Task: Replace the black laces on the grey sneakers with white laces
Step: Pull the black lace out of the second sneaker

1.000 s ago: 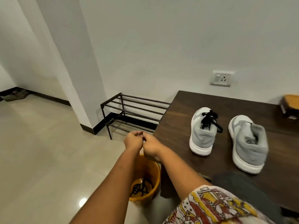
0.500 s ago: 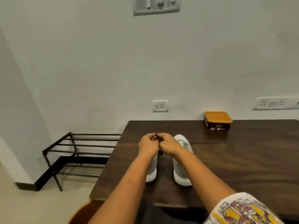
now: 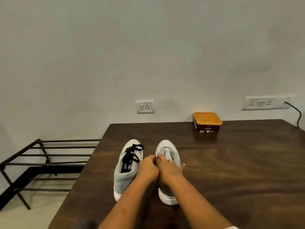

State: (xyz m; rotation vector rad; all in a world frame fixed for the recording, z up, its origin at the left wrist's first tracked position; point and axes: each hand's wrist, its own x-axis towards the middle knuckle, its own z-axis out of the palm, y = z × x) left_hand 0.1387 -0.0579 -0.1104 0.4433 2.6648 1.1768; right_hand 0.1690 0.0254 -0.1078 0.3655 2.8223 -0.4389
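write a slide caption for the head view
Left hand and right hand meet over the unlaced grey sneaker, beside the black-laced sneaker.

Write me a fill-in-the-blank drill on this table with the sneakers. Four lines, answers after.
1. The laces in the left sneaker are ___.
2. The right sneaker has ___ laces threaded.
3. The box at the back of the table has an ___ lid.
4. The metal rack stands to the table's ___.
Answers: black; no; orange; left.
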